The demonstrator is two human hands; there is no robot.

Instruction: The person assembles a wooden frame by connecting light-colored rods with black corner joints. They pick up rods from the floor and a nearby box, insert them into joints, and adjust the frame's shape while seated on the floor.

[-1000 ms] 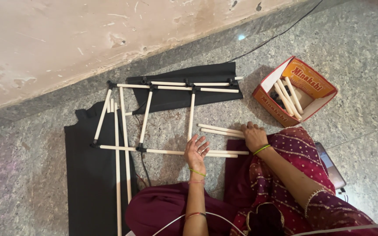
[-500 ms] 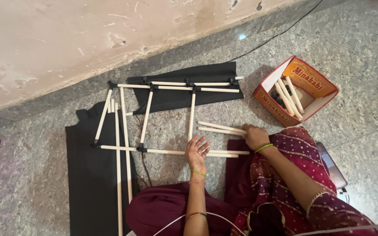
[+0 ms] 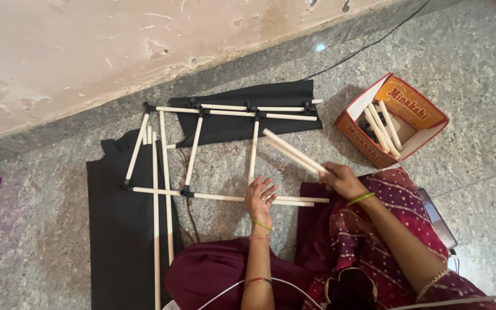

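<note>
You are sitting on the stone floor (image 3: 477, 92) with maroon cloth (image 3: 225, 281) spread over your lap at the near edge of the view. Your left hand (image 3: 260, 197) is resting, fingers spread apart and holding nothing, on the near horizontal rod of the frame (image 3: 225, 198). Your right hand (image 3: 341, 179) is gripping two loose white rods (image 3: 291, 151), fingers closed around their near ends; the rods are angling up and to the left, lifted clear of the floor, just beside the frame's right upright. A green bangle is showing on each wrist.

The rod frame (image 3: 193, 150) is lying flat on the floor ahead of you, white sticks joined by small black connectors into a grid. Its left part is lying over a black cloth sheet (image 3: 119, 241); its far rail is crossing a second black cloth (image 3: 242, 117).

To the right, well apart from the frame, an open orange cardboard box (image 3: 411, 106) is holding further white rods. A black cable (image 3: 368, 43) is running along the floor toward the pale, worn wall (image 3: 87, 51) at the far side.
</note>
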